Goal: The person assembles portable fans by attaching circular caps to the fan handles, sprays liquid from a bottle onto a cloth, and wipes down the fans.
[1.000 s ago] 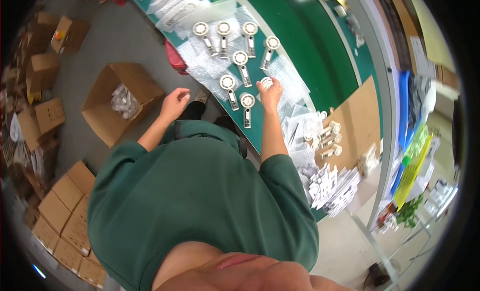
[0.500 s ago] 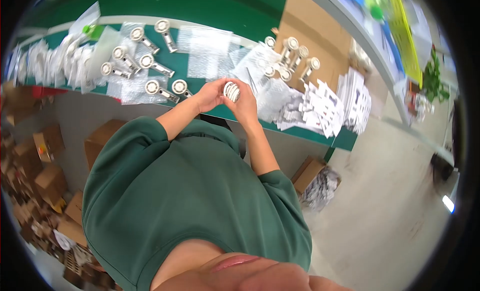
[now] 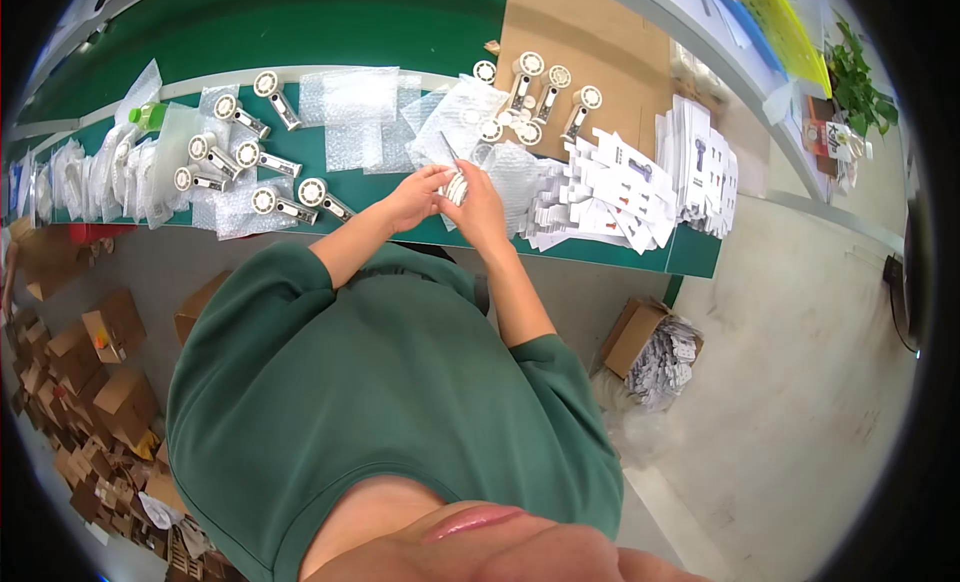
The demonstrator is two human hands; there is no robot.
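My left hand (image 3: 413, 200) and my right hand (image 3: 476, 208) meet over the table's front edge. Between them, fingers curled round it, is a white round ribbed part (image 3: 455, 189), mostly covered by my fingers. It resembles the round heads of the devices on the table. Just beyond my fingers a thin dark pointed tool (image 3: 448, 145) rests on a bubble-wrap bag (image 3: 452, 112). To the left lie several white devices with round heads and grey handles, one of them (image 3: 322, 197) nearest my left hand.
More round-headed devices (image 3: 526, 77) lie on brown cardboard (image 3: 620, 62) at the back. Printed white sheets (image 3: 625, 187) are heaped at the right. Filled bubble bags (image 3: 120, 177) line the left end, near a green-capped bottle (image 3: 147, 116). A carton (image 3: 640, 337) stands below on the floor.
The view has shifted, so the table's contents appear further left. My hands still hold the white ribbed part, which is now turned differently and more covered by my fingers.
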